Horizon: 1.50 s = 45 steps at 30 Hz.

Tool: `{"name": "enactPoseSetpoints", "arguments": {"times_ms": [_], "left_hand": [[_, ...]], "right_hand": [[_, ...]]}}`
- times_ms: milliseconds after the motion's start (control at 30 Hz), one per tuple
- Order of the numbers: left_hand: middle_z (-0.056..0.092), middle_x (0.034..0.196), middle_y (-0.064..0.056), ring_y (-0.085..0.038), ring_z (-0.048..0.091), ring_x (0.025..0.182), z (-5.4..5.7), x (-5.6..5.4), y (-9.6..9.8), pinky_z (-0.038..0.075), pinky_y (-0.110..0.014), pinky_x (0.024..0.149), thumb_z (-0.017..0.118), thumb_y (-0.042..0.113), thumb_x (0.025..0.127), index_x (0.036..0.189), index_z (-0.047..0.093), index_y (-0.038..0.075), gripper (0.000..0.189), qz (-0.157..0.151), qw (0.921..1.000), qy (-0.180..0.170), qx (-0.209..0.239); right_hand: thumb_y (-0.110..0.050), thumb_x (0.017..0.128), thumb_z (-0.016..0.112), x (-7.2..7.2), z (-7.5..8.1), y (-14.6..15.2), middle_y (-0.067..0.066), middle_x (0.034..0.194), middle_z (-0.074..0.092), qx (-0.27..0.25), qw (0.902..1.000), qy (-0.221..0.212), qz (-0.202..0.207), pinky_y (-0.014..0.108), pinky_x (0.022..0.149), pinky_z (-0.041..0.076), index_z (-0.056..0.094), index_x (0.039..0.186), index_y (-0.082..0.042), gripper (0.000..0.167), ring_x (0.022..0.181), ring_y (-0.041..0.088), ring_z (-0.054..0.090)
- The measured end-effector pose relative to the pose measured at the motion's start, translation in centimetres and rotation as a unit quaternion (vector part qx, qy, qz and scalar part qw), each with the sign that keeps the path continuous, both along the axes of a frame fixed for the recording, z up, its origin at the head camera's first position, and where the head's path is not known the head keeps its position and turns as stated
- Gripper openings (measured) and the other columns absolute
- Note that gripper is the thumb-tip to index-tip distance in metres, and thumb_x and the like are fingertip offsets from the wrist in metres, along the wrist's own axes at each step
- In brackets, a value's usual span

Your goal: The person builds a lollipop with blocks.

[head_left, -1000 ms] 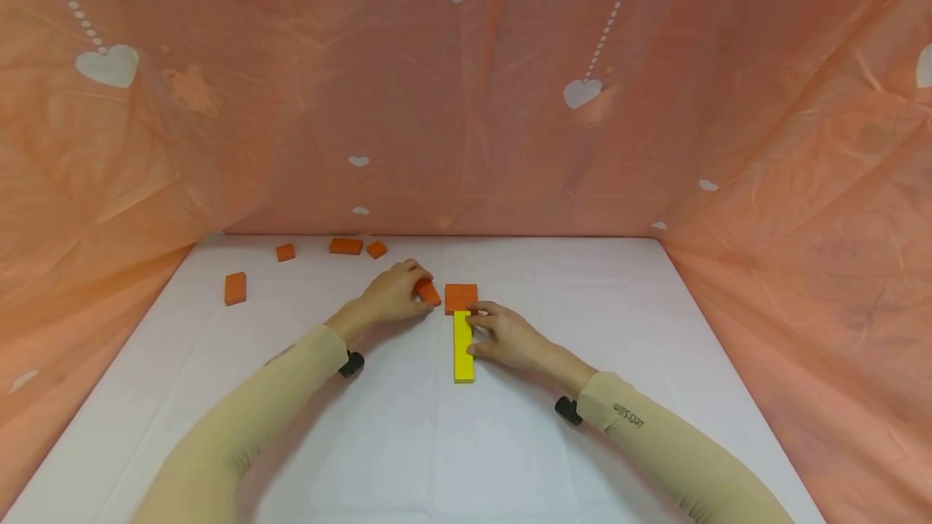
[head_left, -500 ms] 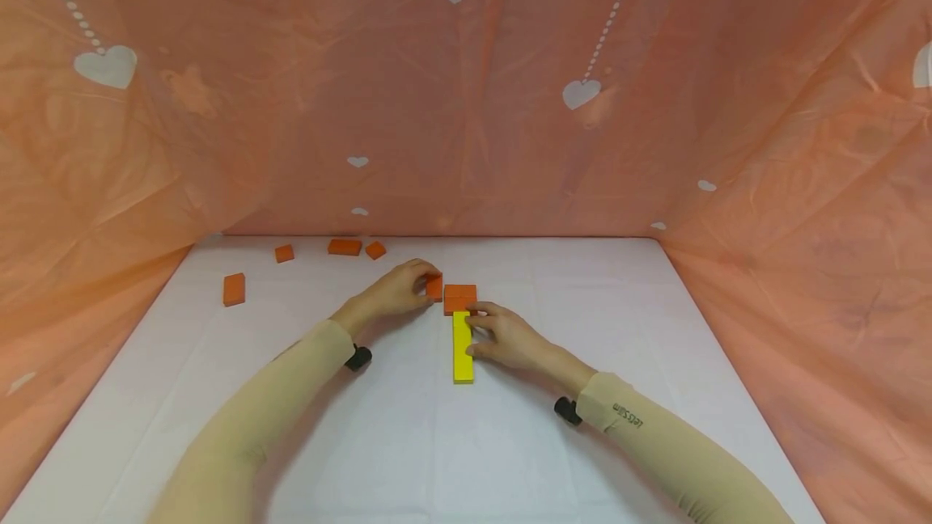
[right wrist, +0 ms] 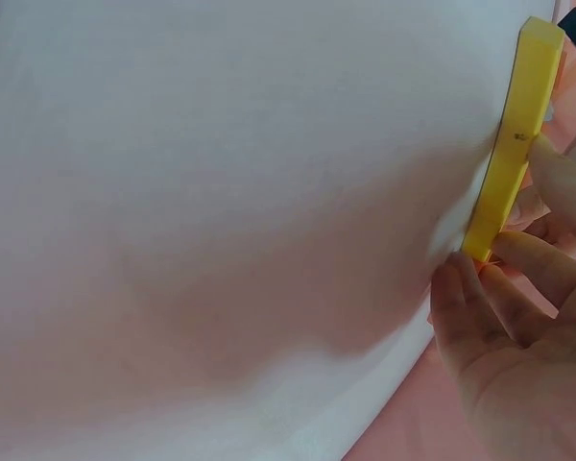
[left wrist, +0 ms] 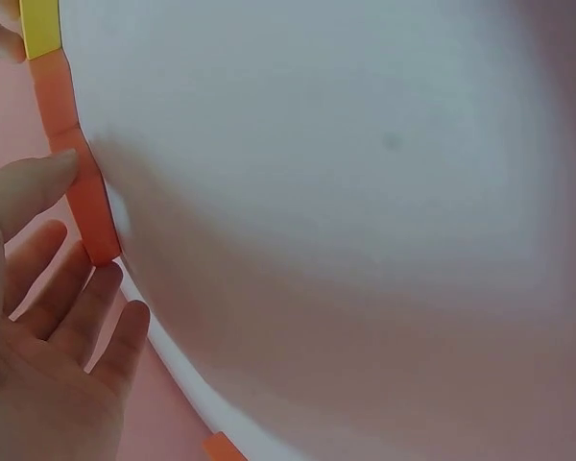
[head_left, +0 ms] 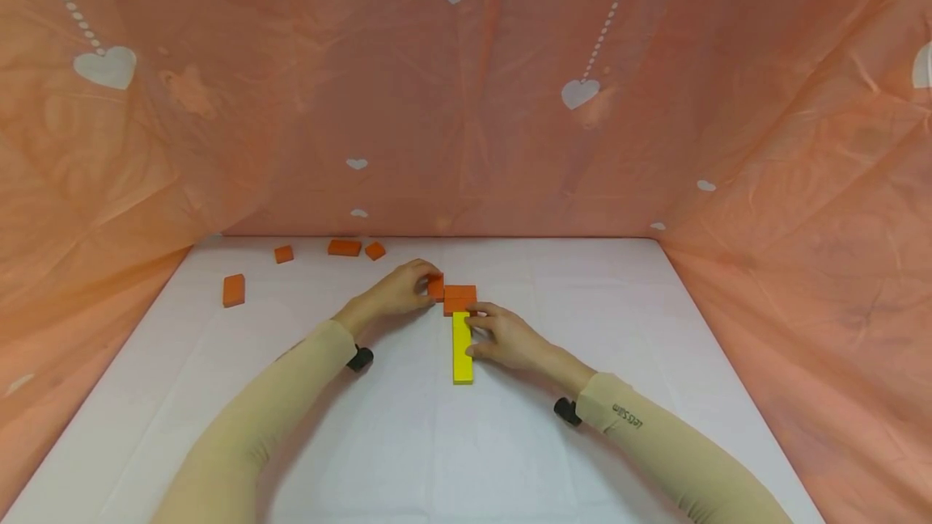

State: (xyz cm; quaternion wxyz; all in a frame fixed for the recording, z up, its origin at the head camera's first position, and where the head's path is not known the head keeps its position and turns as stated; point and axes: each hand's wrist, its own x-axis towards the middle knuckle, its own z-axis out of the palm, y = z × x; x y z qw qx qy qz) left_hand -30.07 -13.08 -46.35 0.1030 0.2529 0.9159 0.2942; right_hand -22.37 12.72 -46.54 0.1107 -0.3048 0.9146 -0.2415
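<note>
My left hand (head_left: 399, 289) pinches an orange block (head_left: 436, 287) between thumb and fingers, at the left side of an orange piece (head_left: 460, 293) with a line across its top. In the left wrist view, that held block (left wrist: 93, 213) lies in line with more orange and a yellow end. A long yellow block (head_left: 462, 350) runs from the orange piece toward me. My right hand (head_left: 512, 338) rests along the yellow block's right side. In the right wrist view, its thumb (right wrist: 562, 178) touches the yellow block (right wrist: 514, 144), and other fingertips reach its far end.
Loose orange blocks lie at the back left of the white table (head_left: 466, 459): a small one (head_left: 284, 255), a longer one (head_left: 345, 247), another small one (head_left: 374, 251) and a longer one (head_left: 234, 290). A pink curtain (head_left: 466, 120) stands behind and at both sides.
My left hand has moved slightly right and straightened the tilted orange block, bringing it up beside the orange piece. My right hand and the yellow block have stayed in place.
</note>
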Motion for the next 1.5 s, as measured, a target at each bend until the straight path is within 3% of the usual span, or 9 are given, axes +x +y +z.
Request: {"name": "enactPoseSetpoints", "arguments": {"times_ms": [433, 1067, 1500], "left_hand": [[0.054, 0.147, -0.017, -0.034, 0.051, 0.137, -0.36, -0.32, 0.05, 0.041, -0.048, 0.117, 0.077, 0.016, 0.095, 0.142, 0.059, 0.001, 0.052, -0.003, 0.9998, 0.016, -0.013], [0.052, 0.151, -0.017, -0.035, 0.048, 0.140, -0.43, -0.35, 0.19, 0.039, -0.049, 0.118, 0.075, 0.015, 0.097, 0.145, 0.057, 0.004, 0.052, 0.011, 0.9998, 0.012, -0.011], [0.053, 0.150, -0.016, -0.035, 0.049, 0.140, -0.31, -0.11, 0.17, 0.037, -0.049, 0.120, 0.074, 0.015, 0.097, 0.143, 0.059, 0.003, 0.051, 0.009, 0.9998, 0.016, -0.007]], "right_hand": [[-0.030, 0.097, 0.076, -0.04, -0.04, -0.04, 0.014, 0.160, 0.044, -0.003, 1.0000, -0.004, -0.003, 0.052, 0.120, 0.036, 0.060, 0.145, -0.005, 0.056, 0.146, 0.037, 0.044], [-0.031, 0.098, 0.075, -0.54, -0.01, 0.11, 0.014, 0.161, 0.043, 0.000, 1.0000, -0.007, -0.002, 0.052, 0.119, 0.037, 0.060, 0.145, -0.005, 0.056, 0.146, 0.037, 0.043], [-0.027, 0.096, 0.077, -0.33, 0.10, -0.08, 0.017, 0.157, 0.047, -0.004, 0.9997, 0.022, 0.007, 0.052, 0.119, 0.037, 0.063, 0.141, -0.001, 0.054, 0.143, 0.038, 0.046]]}}
